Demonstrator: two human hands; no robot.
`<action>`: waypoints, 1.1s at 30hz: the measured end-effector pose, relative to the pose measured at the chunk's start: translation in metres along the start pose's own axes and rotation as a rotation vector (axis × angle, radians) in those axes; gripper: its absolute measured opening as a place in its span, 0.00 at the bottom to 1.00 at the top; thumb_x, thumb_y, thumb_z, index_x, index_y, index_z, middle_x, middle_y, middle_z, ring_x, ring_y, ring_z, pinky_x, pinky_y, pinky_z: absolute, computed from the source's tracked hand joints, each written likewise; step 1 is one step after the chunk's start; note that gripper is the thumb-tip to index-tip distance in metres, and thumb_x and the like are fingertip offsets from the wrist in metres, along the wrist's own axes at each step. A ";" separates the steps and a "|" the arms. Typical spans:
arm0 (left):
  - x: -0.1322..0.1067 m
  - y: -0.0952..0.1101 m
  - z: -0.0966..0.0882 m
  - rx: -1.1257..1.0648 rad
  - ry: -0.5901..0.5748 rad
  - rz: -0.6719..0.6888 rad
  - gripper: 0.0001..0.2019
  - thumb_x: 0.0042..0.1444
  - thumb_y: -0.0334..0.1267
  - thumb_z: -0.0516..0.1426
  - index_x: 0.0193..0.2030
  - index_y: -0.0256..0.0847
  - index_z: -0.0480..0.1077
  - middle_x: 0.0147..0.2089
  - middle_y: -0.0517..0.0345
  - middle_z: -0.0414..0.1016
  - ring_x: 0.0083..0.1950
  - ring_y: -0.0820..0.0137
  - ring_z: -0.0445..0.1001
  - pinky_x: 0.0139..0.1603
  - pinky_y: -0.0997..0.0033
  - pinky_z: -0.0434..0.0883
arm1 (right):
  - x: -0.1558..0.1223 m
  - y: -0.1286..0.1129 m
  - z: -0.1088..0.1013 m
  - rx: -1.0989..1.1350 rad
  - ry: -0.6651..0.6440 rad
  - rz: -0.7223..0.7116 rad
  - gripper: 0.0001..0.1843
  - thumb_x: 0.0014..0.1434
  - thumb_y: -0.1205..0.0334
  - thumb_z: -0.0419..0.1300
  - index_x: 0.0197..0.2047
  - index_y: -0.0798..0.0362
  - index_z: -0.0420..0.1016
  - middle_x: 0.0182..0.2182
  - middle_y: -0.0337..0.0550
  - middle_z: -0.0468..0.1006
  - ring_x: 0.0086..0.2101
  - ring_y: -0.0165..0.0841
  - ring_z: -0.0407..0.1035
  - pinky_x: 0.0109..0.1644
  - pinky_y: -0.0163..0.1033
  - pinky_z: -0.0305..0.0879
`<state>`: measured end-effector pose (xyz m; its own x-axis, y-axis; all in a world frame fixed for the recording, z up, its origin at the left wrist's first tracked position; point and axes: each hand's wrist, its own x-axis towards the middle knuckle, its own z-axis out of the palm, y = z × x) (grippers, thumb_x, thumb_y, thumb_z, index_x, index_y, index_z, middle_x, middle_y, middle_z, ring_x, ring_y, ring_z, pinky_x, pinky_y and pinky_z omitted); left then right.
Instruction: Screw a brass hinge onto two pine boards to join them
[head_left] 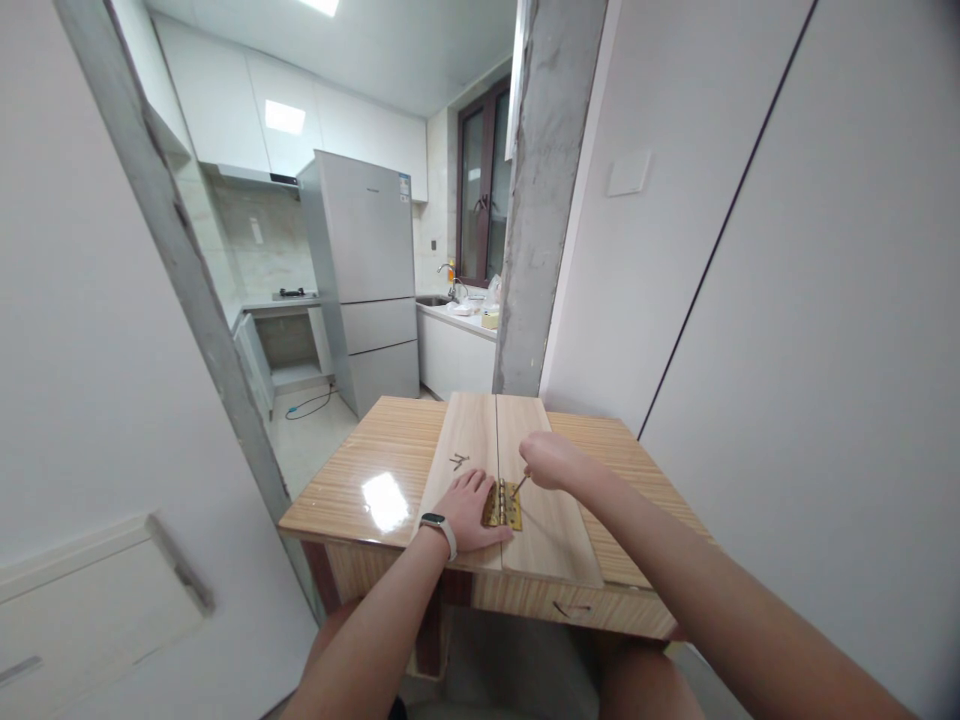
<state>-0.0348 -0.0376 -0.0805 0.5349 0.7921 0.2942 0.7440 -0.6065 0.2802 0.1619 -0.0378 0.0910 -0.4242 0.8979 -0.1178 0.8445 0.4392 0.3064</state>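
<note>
A brass hinge (513,508) lies open across the seam between two pale wooden boards (461,425) on the table. My left hand (472,512) rests flat at the hinge's left side, fingers and thumb spread over the wood, and its palm covers part of the left leaf. Above the right leaf, my right hand (551,460) is closed around a screwdriver (520,486). Its thin shaft slants down to the right leaf; the handle is hidden in my fist. Several small dark screws (459,460) lie on the left board, beyond my left hand.
The boards lie on a glossy wood-grain table (352,480) with a drawer handle (571,608) at its front. A grey fridge (379,240) and a sink counter (457,345) stand beyond. White panels rise close on the right.
</note>
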 end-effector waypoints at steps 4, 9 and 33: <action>0.000 0.001 -0.001 0.000 0.003 0.000 0.51 0.49 0.75 0.54 0.71 0.40 0.56 0.72 0.41 0.57 0.73 0.44 0.52 0.72 0.44 0.52 | -0.002 0.003 0.000 0.021 -0.033 -0.009 0.13 0.62 0.59 0.60 0.44 0.59 0.80 0.42 0.59 0.81 0.43 0.45 0.77 0.42 0.41 0.68; 0.000 0.001 -0.002 0.004 -0.006 -0.005 0.52 0.49 0.76 0.54 0.71 0.40 0.57 0.72 0.41 0.56 0.73 0.45 0.52 0.73 0.46 0.51 | -0.005 0.008 0.006 -0.005 0.068 -0.097 0.14 0.58 0.70 0.60 0.48 0.58 0.75 0.46 0.56 0.77 0.43 0.41 0.76 0.42 0.38 0.67; -0.001 0.003 -0.004 -0.006 -0.006 -0.009 0.51 0.48 0.76 0.54 0.71 0.41 0.57 0.72 0.41 0.57 0.73 0.44 0.53 0.72 0.43 0.52 | -0.004 0.001 0.003 -0.059 0.049 -0.055 0.13 0.60 0.61 0.60 0.46 0.59 0.78 0.42 0.59 0.80 0.43 0.46 0.77 0.43 0.43 0.70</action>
<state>-0.0345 -0.0403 -0.0760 0.5306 0.7978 0.2864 0.7462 -0.5999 0.2886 0.1648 -0.0406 0.0887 -0.4865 0.8690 -0.0903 0.7992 0.4844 0.3558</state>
